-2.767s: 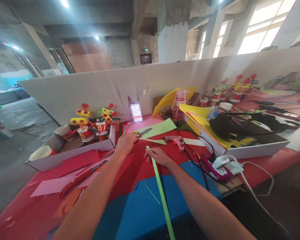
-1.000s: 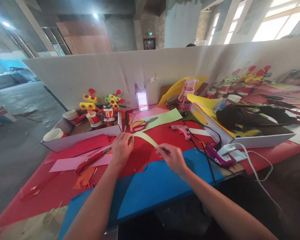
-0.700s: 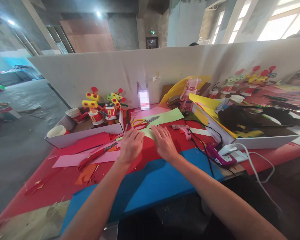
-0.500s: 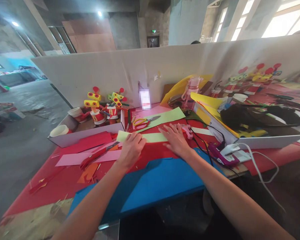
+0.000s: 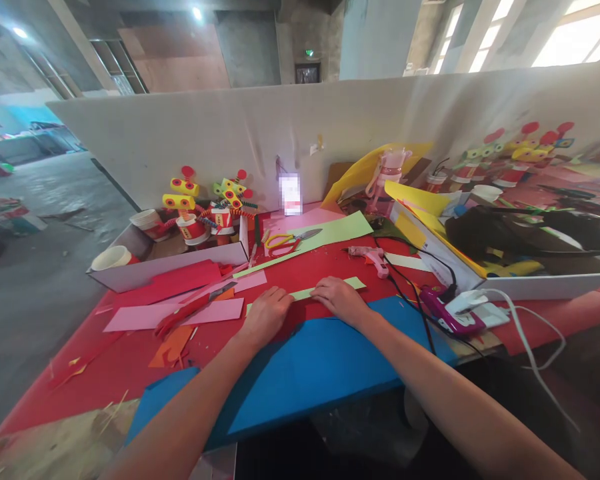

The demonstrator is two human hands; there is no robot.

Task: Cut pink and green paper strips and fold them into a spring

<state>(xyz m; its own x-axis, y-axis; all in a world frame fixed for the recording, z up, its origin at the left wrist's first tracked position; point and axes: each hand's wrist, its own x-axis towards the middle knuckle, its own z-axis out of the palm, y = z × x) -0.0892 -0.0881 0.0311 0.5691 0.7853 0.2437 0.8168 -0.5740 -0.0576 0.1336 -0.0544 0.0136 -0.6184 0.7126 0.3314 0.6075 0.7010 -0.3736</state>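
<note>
Concrete hall, pale partition [image 5: 205, 137] behind a table with red covering [image 5: 85, 380]; blue sheet [image 5: 320, 377] along near edge. Narrow green strip [image 5: 301, 295] lies crosswise on the red, just beyond the blue, both ends sticking out past the hands. Left hand [image 5: 267, 312] over its left part, right hand [image 5: 341, 298] on its right part, a short gap between them. Fingers bent onto the strip; thumbs hidden, so pinch versus press: cannot tell. Step in hand looks like flattening or creasing the strip; next move calls for even finger pressure and edges kept lined up. Scissors [image 5: 307, 235] on larger green sheet [image 5: 353, 228], pink glue gun [image 5: 373, 257] right, both untouched.
</note>
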